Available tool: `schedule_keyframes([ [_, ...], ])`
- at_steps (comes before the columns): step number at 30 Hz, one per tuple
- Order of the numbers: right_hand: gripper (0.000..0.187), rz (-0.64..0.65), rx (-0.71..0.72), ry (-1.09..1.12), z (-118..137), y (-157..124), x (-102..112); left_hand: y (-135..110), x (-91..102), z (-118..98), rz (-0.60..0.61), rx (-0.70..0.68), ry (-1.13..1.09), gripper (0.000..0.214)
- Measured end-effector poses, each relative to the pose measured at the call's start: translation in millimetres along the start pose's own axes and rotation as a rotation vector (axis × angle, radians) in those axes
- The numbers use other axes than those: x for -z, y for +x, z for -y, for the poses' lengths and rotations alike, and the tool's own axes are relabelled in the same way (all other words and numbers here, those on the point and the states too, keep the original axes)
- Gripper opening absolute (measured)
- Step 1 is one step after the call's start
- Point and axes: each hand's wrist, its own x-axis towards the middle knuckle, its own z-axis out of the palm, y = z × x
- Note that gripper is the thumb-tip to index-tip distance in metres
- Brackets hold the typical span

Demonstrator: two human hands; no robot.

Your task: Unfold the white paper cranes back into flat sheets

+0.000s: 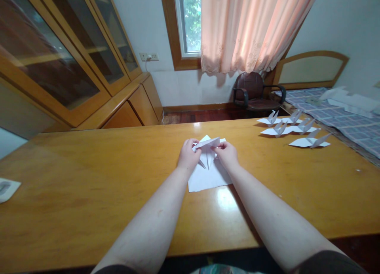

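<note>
Paper, white and folded into a form with two slim points, is held between two bare hands over the middle of a wooden desk, as seen from the head camera. Its left side is pinched between the thumb and fingers of the left hand; its right side is pinched by the thumb and forefinger of the right hand. The points are directed toward the wearer, above a flat white sheet (whether it is touched by them cannot be told). Five paper cranes are grouped toward the desk's far right corner. Beyond, a brown chair is framed below a pink curtain.
</note>
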Motion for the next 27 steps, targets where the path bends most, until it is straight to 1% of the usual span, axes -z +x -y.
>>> schedule_keyframes([
  [7,0.033,0.031,0.061,-0.095,2,-3,1,0,0.6,0,-0.002,-0.007,0.002,0.021],
  [9,0.031,0.04,0.073,-0.108,2,-3,2,0,0.4,1,-0.008,-0.022,0.0,0.02],
  [14,0.022,0.021,0.079,-0.04,0,-1,0,1,0.3,0,-0.013,-0.023,-0.003,0.016],
  [19,0.023,0.018,0.061,0.007,-2,-2,-2,0,0.2,-1,-0.018,-0.002,-0.006,0.016],
  [21,0.02,-0.02,0.126,-0.033,0,-4,-1,1,-0.3,0,-0.024,0.001,-0.005,0.015],
  [25,0.02,-0.171,0.401,-0.171,6,-9,2,1,-1.3,3,-0.027,0.006,0.0,0.013],
  [27,0.021,-0.18,0.48,-0.211,8,-11,4,2,-1.4,4,-0.028,0.017,0.004,0.011],
])
